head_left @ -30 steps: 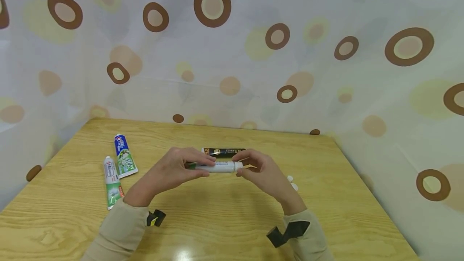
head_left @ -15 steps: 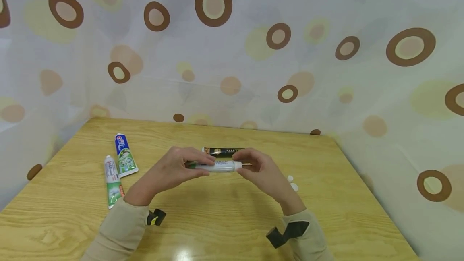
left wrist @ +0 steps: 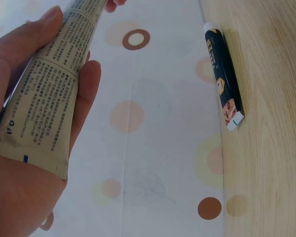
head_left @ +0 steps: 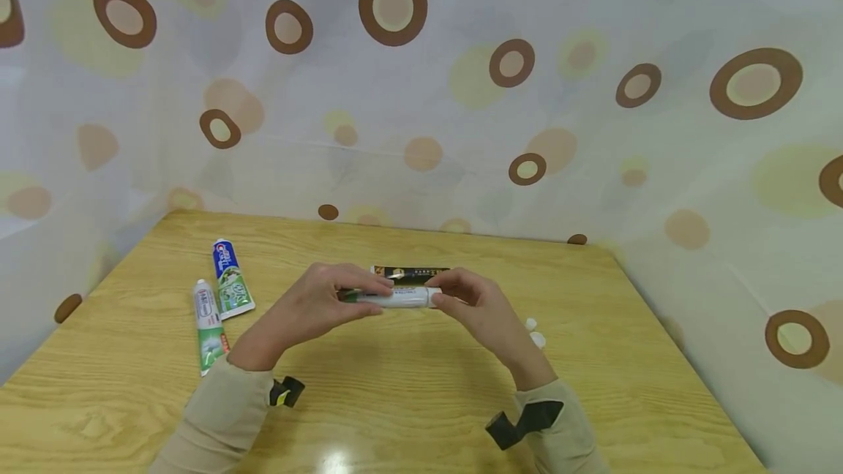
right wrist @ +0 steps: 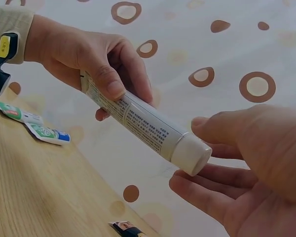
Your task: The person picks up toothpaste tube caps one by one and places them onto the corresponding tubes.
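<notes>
A white toothpaste tube (head_left: 408,297) with a green tail end lies level in the air between both hands. My left hand (head_left: 309,306) grips its body, thumb on one side and fingers on the other, and small printed text shows in the left wrist view. At the other end is a white cap (right wrist: 191,154), which my right hand (head_left: 477,309) pinches between thumb and fingertips. Behind the hands lies a black toothpaste tube (head_left: 405,275), partly hidden by them in the head view.
A blue-and-green toothpaste tube (head_left: 232,280) and a white-and-green toothpaste tube (head_left: 209,328) lie at the left of the wooden table (head_left: 408,401). Small white caps (head_left: 536,339) lie right of my right hand. A patterned sheet (head_left: 421,93) hangs behind.
My right fingers have closed in over the cap, covering more of it than before. The left hand keeps its grip. The head view has shifted slightly.
</notes>
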Tool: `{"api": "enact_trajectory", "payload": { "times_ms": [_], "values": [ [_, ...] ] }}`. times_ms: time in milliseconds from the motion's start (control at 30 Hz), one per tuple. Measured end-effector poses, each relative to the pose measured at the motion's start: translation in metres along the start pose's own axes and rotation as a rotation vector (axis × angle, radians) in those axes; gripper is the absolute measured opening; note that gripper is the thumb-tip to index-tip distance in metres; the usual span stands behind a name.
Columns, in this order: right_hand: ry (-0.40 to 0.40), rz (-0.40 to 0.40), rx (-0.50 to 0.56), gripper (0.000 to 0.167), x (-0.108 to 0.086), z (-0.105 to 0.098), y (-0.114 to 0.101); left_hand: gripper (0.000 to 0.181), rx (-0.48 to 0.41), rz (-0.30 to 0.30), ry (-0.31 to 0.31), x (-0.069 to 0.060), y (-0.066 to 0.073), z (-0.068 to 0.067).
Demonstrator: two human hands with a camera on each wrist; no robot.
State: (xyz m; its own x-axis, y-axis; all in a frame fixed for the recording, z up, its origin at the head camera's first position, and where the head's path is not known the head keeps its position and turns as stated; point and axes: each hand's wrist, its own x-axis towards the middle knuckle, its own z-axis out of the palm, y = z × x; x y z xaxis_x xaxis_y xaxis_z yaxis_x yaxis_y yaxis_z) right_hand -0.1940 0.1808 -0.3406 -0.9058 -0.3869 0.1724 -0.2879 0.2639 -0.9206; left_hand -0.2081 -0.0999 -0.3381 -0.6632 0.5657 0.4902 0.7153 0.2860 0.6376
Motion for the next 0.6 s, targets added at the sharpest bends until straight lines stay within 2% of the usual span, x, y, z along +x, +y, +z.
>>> {"api": "enact_trajectory", "payload": {
  "times_ms": [233, 367, 500, 600],
  "values": [
    [-0.016, -0.026, 0.014, 0.026, -0.0004, 0.0001, -0.0029, 0.027, 0.003, 0.022, 0.008, 0.0022, -0.0014, -0.0001],
    [-0.019, -0.013, 0.044, 0.023, -0.0007, 0.0008, -0.001, 0.026, 0.002, 0.003, 0.009, 0.0009, -0.0004, 0.0],
    [-0.038, 0.023, 0.116, 0.031, 0.0005, 0.0011, 0.0018, 0.026, -0.017, -0.022, 0.004, 0.0001, 0.0006, -0.0003],
    [-0.026, 0.031, 0.097, 0.034, 0.0009, 0.0004, 0.0023, 0.026, -0.03, -0.03, 0.005, 0.0003, 0.0011, -0.001]
  ]
}}
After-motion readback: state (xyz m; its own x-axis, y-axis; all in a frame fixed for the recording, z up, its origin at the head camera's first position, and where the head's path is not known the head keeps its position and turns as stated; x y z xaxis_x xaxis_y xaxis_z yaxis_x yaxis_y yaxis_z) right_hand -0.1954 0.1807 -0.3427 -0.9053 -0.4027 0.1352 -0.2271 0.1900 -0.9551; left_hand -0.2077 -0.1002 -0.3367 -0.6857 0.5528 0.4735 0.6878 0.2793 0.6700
